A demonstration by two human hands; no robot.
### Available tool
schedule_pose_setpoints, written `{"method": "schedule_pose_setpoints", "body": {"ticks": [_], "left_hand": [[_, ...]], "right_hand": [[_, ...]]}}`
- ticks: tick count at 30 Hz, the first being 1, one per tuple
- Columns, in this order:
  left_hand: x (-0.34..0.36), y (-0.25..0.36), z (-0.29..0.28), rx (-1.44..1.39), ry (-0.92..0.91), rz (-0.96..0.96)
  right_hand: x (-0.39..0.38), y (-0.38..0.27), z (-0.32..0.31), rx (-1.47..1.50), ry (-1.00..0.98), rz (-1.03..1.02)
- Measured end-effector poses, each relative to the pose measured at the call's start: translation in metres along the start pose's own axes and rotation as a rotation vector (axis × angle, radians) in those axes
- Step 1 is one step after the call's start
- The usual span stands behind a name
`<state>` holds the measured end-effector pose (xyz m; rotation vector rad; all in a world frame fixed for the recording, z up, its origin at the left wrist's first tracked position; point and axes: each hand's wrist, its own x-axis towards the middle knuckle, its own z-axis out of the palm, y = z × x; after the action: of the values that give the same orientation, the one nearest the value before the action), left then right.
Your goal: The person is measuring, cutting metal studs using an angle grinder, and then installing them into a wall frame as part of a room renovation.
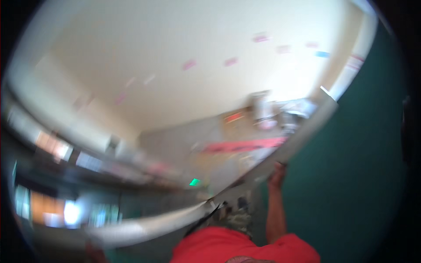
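Observation:
The view is badly smeared by motion. My right hand (276,174) is raised ahead of me at the edge of a dark green door or panel (351,166). Its fingers look curled, and a small dark bit shows at their top; what they grip, if anything, I cannot make out. At the lower left my left hand (94,253) is a dim blur, its fingers unreadable. It is near the end of a long pale strip-like object (149,225), which reaches toward the middle. Whether the hand touches this object I cannot tell. My red sleeves and shirt (219,245) fill the bottom.
Beyond the door edge is a room with pale walls (188,39) bearing small pink papers. Several blurred objects, among them a white cylindrical thing (263,109) and a long red strip (245,144), stand or lie along the wall. Bright windows (72,213) show at the left.

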<state>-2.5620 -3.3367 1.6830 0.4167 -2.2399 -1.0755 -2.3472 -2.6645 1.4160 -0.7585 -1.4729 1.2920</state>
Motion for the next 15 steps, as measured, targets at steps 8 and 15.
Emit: {"method": "schedule_pose_setpoints", "body": {"ticks": [8,15], "left_hand": [[-0.077,-0.119,-0.047,-0.672,-0.658,-0.491],[-0.085,-0.142,0.084,-0.175,-0.637,0.431]], "right_hand": [[0.131,-0.331,0.012,0.002,0.154,-0.331],[0.173,-0.467,-0.351,-1.513,0.375,-1.337]]}}
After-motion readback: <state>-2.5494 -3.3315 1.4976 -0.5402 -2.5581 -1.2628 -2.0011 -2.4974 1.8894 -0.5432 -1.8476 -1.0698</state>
